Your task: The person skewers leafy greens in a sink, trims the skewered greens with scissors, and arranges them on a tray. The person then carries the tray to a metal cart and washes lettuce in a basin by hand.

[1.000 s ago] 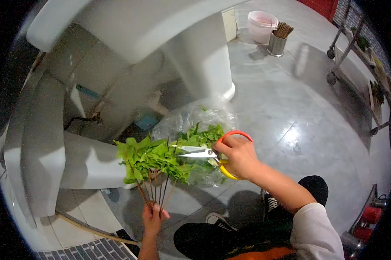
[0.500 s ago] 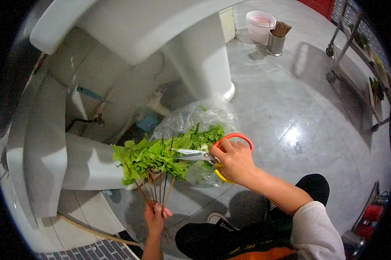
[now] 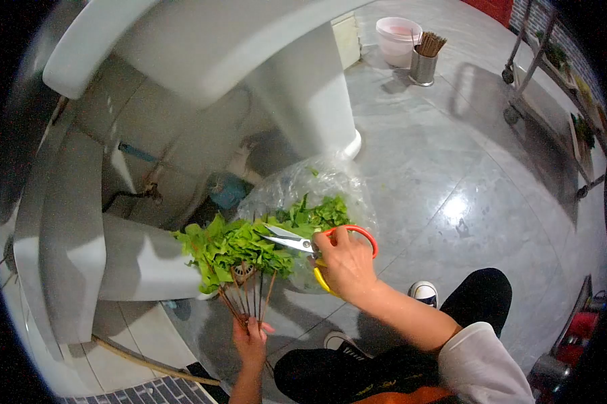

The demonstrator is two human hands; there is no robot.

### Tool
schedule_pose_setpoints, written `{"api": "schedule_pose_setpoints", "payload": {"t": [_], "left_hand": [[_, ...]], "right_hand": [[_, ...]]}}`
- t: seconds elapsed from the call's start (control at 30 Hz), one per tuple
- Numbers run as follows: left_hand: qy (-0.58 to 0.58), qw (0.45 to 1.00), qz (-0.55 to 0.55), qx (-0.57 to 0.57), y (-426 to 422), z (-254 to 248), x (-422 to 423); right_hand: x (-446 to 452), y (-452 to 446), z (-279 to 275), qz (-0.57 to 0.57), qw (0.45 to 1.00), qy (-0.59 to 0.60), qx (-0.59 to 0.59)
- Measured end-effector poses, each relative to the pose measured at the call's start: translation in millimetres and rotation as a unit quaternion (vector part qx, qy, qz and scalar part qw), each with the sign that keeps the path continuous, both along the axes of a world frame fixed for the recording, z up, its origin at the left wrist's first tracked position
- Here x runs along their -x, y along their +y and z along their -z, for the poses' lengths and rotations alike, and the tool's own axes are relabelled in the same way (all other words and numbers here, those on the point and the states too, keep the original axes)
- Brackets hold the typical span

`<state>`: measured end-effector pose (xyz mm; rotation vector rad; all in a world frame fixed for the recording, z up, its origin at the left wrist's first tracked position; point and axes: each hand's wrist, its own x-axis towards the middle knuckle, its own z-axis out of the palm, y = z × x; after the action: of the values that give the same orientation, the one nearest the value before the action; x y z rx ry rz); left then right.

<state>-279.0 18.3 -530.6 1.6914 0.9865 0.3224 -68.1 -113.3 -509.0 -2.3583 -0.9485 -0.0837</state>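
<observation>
Several thin skewers (image 3: 247,296) are gripped at their lower ends by my left hand (image 3: 251,337). Green leaves (image 3: 229,249) are threaded on their upper parts. My right hand (image 3: 347,262) holds scissors (image 3: 289,238) with one red and one yellow handle loop. The blades are a little apart and point left, at the right side of the skewered leaves. Behind them, a clear plastic bag (image 3: 324,176) on the floor holds more green leaves (image 3: 324,211).
White pedestals and a basin (image 3: 175,60) stand at the left. A pale bucket (image 3: 397,43) and a metal cup (image 3: 423,69) full of sticks are at the back. A wheeled rack (image 3: 529,64) stands at the right. A blue object (image 3: 227,192) lies behind the leaves.
My right hand and the scissors have moved left, and the blades have tilted. My left hand has shifted slightly right with the skewers. One of my shoes shows more.
</observation>
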Motion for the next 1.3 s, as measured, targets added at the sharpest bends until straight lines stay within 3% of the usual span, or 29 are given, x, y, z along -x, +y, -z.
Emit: {"api": "schedule_pose_setpoints", "payload": {"t": [0.13,0.3,0.57,0.77,0.87,0.93,1.03,1.07,1.13,1.23,1.3], "left_hand": [[-0.022,0.999,-0.026,-0.002,-4,0,-2],[-0.024,0.999,-0.033,-0.021,-3,-4,-7],[-0.063,0.992,-0.083,0.067,-2,-7,-10],[-0.047,0.995,-0.071,0.043,1,-4,-8],[-0.034,0.998,-0.057,0.002,2,-3,-8],[-0.034,0.998,-0.056,0.006,3,-5,-8],[-0.04,0.997,-0.061,0.014,4,-6,-10],[-0.047,0.997,-0.066,0.017,4,-6,-10],[-0.034,0.997,-0.064,0.017,3,-8,-11],[-0.015,0.998,-0.052,0.014,4,-10,-10],[-0.012,0.999,-0.041,0.01,4,-10,-10]], "right_hand": [[-3,1,0,0.004,0.998,-0.044,-0.036],[-6,2,7,-0.022,1.0,-0.014,-0.017],[-7,-5,18,-0.016,0.997,-0.039,-0.069],[-7,-7,26,-0.025,0.998,-0.01,-0.056],[-8,-11,30,-0.035,0.998,0.039,-0.033],[-9,-11,31,-0.001,0.981,0.156,-0.116],[-16,-15,19,-0.018,0.982,0.167,-0.081],[-18,-16,15,-0.017,0.982,0.168,-0.081],[-23,-17,11,-0.059,0.995,0.041,-0.075],[-28,-12,10,-0.062,0.991,0.106,-0.044],[-34,-9,16,-0.073,0.994,0.057,-0.056]]}}
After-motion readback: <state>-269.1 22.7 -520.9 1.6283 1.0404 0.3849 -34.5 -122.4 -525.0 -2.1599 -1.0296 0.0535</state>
